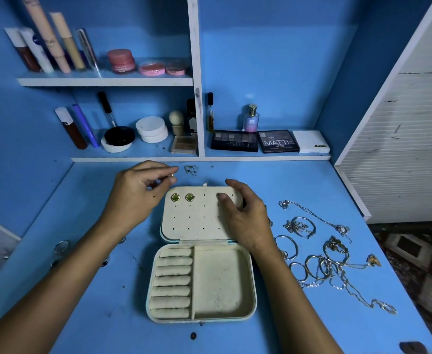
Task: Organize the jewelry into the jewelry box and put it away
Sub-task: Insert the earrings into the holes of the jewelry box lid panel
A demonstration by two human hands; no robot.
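Observation:
An open cream jewelry box lies on the blue desk, its lid folded back flat. Two green square earrings sit in the lid's top-left holes. My right hand grips the lid's far right corner, thumb on its inner face. My left hand hovers just left of the lid and pinches a small earring at its fingertips. Small studs lie behind the lid. Silver bangles and chains are spread to the right of the box. A few rings lie at the left.
Shelves behind the desk hold cosmetics: tubes, pink jars, eyeshadow palettes, a perfume bottle. A white slatted panel stands at the right. The desk's right edge drops off to a patterned floor.

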